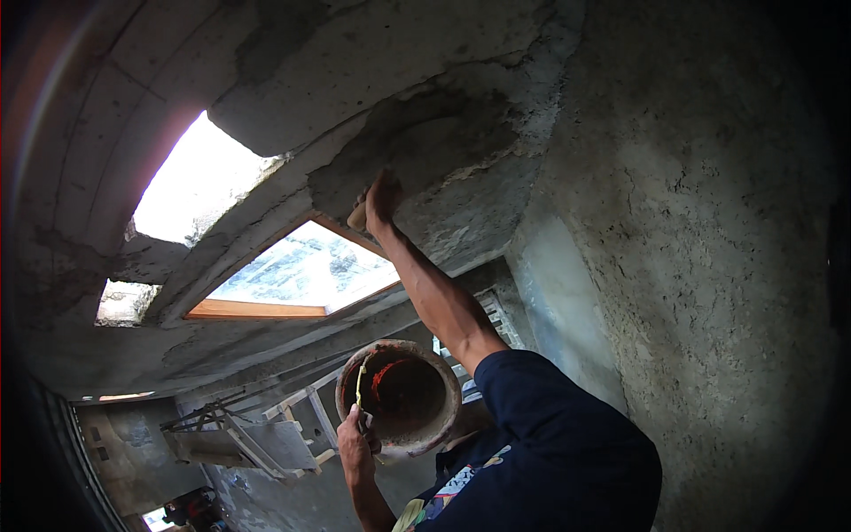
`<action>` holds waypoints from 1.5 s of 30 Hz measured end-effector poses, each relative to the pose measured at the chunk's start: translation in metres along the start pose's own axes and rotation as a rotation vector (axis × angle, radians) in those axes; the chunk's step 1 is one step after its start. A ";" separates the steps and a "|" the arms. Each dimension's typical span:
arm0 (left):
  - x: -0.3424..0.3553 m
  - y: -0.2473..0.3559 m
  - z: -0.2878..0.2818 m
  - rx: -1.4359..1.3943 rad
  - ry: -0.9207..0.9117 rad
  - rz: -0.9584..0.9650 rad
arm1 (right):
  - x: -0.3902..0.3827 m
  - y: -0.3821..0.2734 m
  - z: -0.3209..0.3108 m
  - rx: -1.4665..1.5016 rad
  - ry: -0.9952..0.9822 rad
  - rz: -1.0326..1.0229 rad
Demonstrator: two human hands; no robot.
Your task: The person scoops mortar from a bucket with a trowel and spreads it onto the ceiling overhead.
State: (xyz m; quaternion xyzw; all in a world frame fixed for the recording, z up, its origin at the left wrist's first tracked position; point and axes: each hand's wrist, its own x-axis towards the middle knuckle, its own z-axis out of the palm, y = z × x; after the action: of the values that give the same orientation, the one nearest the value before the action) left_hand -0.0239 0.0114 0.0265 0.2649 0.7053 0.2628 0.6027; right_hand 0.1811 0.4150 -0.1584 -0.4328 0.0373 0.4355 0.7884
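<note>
My right hand [381, 197] is raised against a dark, wet-looking plaster patch [430, 133] above the wood-framed window, its fingers round a tan tool [357, 219] that looks like a sponge or float. Lower down, my left hand [356, 432] grips a round bucket [419, 433] at its side, near a thin yellowish strip that may be its handle. The bucket's rim is caked with grey residue, and reddish orange shows inside.
A wood-framed window [306, 266] and bright openings [195, 177] cut the cracked concrete. A rough plastered wall [691, 266] is at the right. Wooden frames and boards [275, 439] stand below left, with dark unclear objects [191, 507] in the far lower corner.
</note>
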 end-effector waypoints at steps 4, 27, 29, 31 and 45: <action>-0.002 -0.002 -0.001 0.019 0.005 0.027 | -0.064 -0.053 -0.023 0.128 -0.183 0.238; -0.003 -0.011 0.005 0.027 -0.009 -0.051 | -0.061 -0.055 -0.029 0.025 -0.242 0.099; -0.003 -0.011 0.004 0.037 -0.018 -0.029 | -0.075 -0.059 -0.038 0.047 -0.301 0.147; -0.003 -0.012 0.004 0.034 -0.008 -0.017 | -0.083 -0.062 -0.049 0.021 -0.282 0.107; -0.003 -0.003 0.017 0.071 -0.104 0.127 | -0.167 -0.234 -0.309 -1.217 -0.589 -0.003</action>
State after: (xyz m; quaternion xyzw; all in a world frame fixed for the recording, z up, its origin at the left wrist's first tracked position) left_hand -0.0072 0.0076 0.0246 0.3436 0.6637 0.2615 0.6107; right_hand 0.3442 0.0270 -0.1258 -0.6629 -0.4317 0.4776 0.3822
